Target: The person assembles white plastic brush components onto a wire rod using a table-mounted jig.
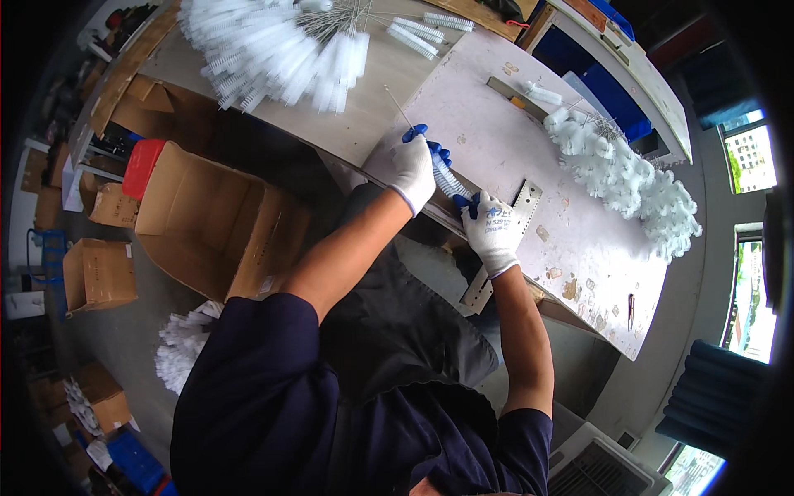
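Observation:
A white-bristled bottle brush [447, 179] is held between my two hands over the table's near edge, and its bristle part looks slightly curved. My left hand [418, 169], in a white glove with blue fingertips, is closed around the brush at its wire-stem end. The thin stem pokes out beyond the fingers, up and to the left. At the other end my right hand [492, 225], gloved the same way, pinches the bristle tip. Close beside the right hand lies a perforated metal strip [527, 202], running to the table edge; part of it is hidden behind the hand.
A big fan of finished white brushes [289, 62] covers the far left table, with a few loose brushes [413, 37] beside it. More brushes [624, 169] are heaped along the right side. A pen-like tool [631, 312] lies near the right corner. An open cardboard box [194, 219] stands left, below table height.

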Demonstrator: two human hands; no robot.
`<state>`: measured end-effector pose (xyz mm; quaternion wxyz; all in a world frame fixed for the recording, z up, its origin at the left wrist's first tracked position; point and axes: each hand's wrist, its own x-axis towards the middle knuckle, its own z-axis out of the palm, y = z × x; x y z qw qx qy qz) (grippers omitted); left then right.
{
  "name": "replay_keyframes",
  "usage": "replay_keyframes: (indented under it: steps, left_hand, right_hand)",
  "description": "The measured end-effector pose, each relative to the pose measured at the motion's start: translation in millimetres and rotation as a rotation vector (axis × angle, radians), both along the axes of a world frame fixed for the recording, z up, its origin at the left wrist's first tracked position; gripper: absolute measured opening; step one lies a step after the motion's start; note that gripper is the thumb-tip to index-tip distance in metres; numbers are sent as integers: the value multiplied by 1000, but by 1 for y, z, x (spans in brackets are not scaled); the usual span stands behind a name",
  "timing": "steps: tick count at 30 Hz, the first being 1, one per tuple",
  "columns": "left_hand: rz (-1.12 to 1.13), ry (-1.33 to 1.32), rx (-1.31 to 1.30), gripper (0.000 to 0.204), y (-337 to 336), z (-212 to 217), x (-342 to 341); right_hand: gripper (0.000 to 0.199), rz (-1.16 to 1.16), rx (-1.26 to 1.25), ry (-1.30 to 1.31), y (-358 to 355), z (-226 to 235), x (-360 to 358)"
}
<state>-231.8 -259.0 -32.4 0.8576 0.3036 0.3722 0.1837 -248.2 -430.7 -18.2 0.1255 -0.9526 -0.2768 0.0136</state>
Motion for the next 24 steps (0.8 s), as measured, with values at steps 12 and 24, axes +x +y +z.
replay_keyframes:
  steps: [12,24]
  left_hand:
    - [-673,64,623,25,-76,12,86]
    - [-734,98,1581,43,28,9,109]
  right_hand:
    - [30,106,98,-36,-9,-15,7]
    - [33,-31,69,-162,-1,-13,2]
